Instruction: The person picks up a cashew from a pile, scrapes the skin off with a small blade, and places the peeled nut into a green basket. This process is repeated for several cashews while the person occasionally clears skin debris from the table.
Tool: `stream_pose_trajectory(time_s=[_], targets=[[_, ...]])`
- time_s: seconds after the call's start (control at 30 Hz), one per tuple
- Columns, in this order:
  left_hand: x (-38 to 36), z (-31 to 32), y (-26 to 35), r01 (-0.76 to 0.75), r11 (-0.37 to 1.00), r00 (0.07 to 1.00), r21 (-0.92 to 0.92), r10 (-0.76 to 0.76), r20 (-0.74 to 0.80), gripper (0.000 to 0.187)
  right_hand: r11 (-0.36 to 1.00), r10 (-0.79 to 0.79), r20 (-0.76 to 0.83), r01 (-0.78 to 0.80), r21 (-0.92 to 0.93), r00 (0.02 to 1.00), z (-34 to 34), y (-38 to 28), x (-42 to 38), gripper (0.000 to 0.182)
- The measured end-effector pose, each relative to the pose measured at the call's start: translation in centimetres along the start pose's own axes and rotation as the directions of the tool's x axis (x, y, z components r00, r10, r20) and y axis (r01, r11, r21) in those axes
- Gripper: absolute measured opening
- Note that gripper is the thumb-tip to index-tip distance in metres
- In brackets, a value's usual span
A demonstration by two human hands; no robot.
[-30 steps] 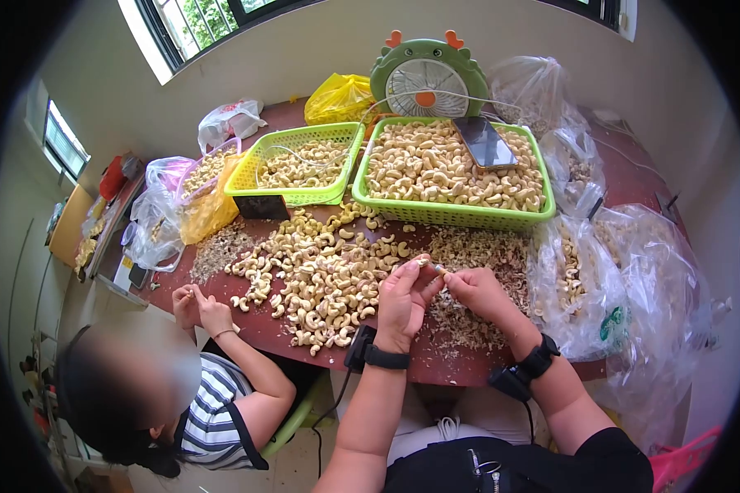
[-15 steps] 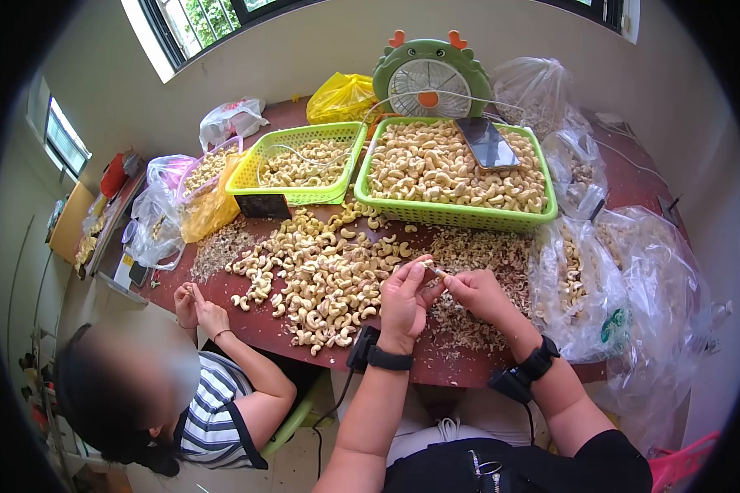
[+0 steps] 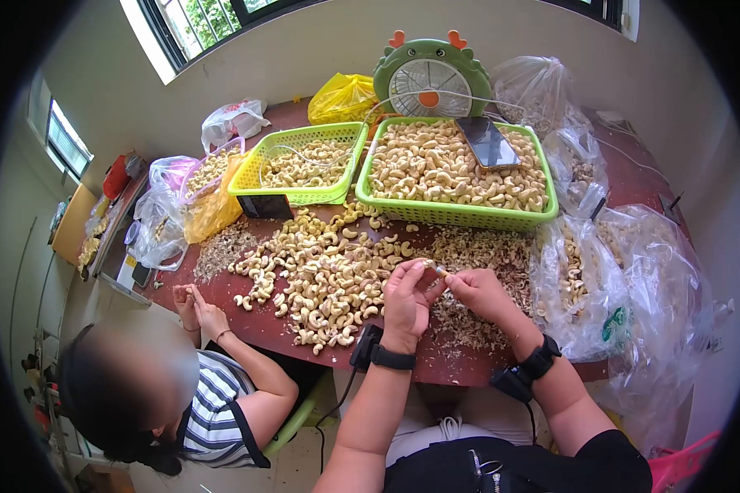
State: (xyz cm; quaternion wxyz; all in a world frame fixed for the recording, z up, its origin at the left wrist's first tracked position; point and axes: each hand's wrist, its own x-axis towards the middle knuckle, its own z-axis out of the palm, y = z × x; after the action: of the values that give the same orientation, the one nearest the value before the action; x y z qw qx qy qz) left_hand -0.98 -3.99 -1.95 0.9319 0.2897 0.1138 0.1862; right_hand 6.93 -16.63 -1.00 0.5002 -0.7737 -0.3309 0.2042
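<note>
My left hand [image 3: 406, 300] is pinching a cashew [image 3: 428, 263] between thumb and fingertips above the table's front part. My right hand [image 3: 478, 292] grips a slim small knife [image 3: 441, 271], its tip against or very close to the nut; the blade is too small to see clearly. To the left of my hands lies a loose heap of cashews [image 3: 329, 267], some with brown skin on them. Skin scraps [image 3: 469, 324] are spread beneath and beyond my right hand. Both of my wrists wear black straps with small devices.
Behind the heap stand a green basket full of cashews [image 3: 456, 215] with a phone [image 3: 487, 143] on top, and a second green basket [image 3: 296, 195]. A fan [image 3: 432, 78] is at the back. Plastic bags [image 3: 584, 287] crowd the right. At left, a co-worker's hands [image 3: 201, 311] are close together.
The view has shifted very slightly. My hands stay together around the cashew with the small knife, with only a tiny change at the fingertips.
</note>
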Motion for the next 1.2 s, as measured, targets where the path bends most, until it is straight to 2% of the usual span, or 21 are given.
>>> stream_pose_trajectory(time_s=[0.1, 0.27, 0.57, 0.73, 0.8, 0.93, 1.2], targets=[[-0.10, 0.18, 0.14, -0.005, 1.000, 0.999, 0.017, 0.005, -0.040, 0.013, 1.000, -0.028, 0.017, 0.028, 0.000, 0.999, 0.01, 0.09, 0.07, 0.033], [-0.02, 0.06, 0.12, -0.006, 1.000, 1.000, 0.015, 0.006, -0.004, 0.020, 1.000, 0.006, 0.023, -0.006, -0.007, 1.000, -0.05, -0.02, -0.09, 0.031], [0.07, 0.13, -0.03, -0.030, 0.999, 0.999, 0.040, 0.029, 0.024, 0.017, 0.998, 0.059, 0.041, -0.060, 0.034, 0.997, -0.27, -0.18, -0.04, 0.030], [-0.14, 0.43, 0.15, -0.050, 0.998, 0.998, 0.049, 0.049, 0.037, 0.016, 1.000, -0.021, 0.029, 0.021, -0.002, 0.999, -0.19, -0.17, -0.06, 0.030], [-0.05, 0.39, 0.15, -0.062, 0.995, 0.998, 0.081, 0.059, 0.037, 0.016, 1.000, -0.007, 0.034, 0.008, -0.014, 0.999, -0.20, -0.23, -0.07, 0.031], [-0.11, 0.42, 0.03, -0.103, 0.985, 0.994, 0.137, 0.107, -0.025, 0.016, 0.999, -0.003, 0.026, 0.004, -0.039, 1.000, -0.10, 0.04, 0.02, 0.031], [-0.21, 0.67, -0.11, -0.145, 0.974, 0.987, 0.176, 0.155, -0.043, 0.015, 0.996, -0.010, -0.001, 0.009, -0.090, 1.000, -0.07, -0.06, -0.13, 0.032]])
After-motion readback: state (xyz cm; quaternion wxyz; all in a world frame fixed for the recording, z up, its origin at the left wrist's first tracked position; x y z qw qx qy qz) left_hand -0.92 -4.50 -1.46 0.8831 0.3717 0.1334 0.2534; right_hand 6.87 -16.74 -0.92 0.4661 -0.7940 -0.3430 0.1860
